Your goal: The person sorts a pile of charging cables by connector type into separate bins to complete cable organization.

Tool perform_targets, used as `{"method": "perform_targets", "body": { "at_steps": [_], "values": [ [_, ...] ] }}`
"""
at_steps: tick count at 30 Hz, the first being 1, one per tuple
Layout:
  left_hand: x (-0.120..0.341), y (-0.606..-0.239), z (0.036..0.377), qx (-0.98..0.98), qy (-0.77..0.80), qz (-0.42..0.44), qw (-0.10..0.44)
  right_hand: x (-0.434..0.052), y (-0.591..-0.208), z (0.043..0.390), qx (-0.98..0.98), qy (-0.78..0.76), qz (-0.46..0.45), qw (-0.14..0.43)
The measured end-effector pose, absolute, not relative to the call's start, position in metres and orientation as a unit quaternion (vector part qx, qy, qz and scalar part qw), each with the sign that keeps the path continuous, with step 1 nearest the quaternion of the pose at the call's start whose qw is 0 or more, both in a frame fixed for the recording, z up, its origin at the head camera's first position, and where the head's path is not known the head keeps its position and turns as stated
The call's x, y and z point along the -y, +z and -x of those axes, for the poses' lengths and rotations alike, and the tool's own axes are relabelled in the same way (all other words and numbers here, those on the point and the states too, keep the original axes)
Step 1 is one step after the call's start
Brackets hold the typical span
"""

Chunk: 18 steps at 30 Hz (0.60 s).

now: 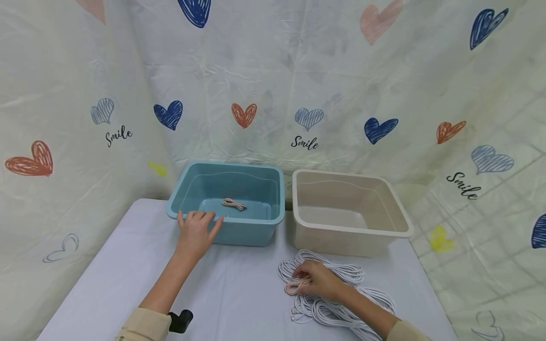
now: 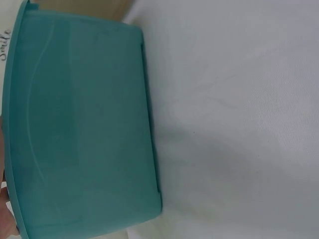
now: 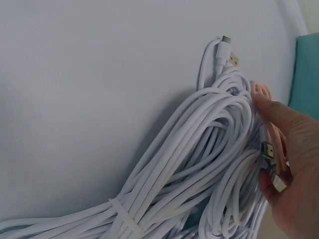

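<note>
While left hand rests flat on blue bin | right hand pinches pink cable

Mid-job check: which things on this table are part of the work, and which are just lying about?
In the work: right hand pinching a pink cable; white cables; blue tub, touched by the left hand, holding another pink cable.
Lying about: beige tub; small black object.

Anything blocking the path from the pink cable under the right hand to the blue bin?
Nothing visible. The right hand grips the pink cable on the white cables; bare table lies before the blue bin, left hand on its rim.
</note>
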State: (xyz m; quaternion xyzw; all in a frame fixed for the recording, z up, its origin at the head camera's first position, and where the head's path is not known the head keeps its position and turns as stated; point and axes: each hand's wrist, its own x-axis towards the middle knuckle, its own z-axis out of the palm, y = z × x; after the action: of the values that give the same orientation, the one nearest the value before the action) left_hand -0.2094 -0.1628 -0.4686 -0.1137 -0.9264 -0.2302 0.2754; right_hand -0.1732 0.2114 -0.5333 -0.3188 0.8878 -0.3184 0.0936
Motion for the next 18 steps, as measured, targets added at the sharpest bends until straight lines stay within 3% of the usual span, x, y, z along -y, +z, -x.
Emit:
{"method": "perform_targets", "body": {
  "at_steps": [8,18],
  "values": [
    [0.1629,-0.4692,0.2092,0.927,-0.225,0.114,0.276,-0.2151,-0.5381,0.175,-0.892,-0.3,0.333,0.066],
    [0.1624,-0.4663,0.2091,0.931,-0.225,0.109,0.265,-0.2126,-0.5284,0.1783,-0.887,-0.318,0.322,0.096]
  ]
}}
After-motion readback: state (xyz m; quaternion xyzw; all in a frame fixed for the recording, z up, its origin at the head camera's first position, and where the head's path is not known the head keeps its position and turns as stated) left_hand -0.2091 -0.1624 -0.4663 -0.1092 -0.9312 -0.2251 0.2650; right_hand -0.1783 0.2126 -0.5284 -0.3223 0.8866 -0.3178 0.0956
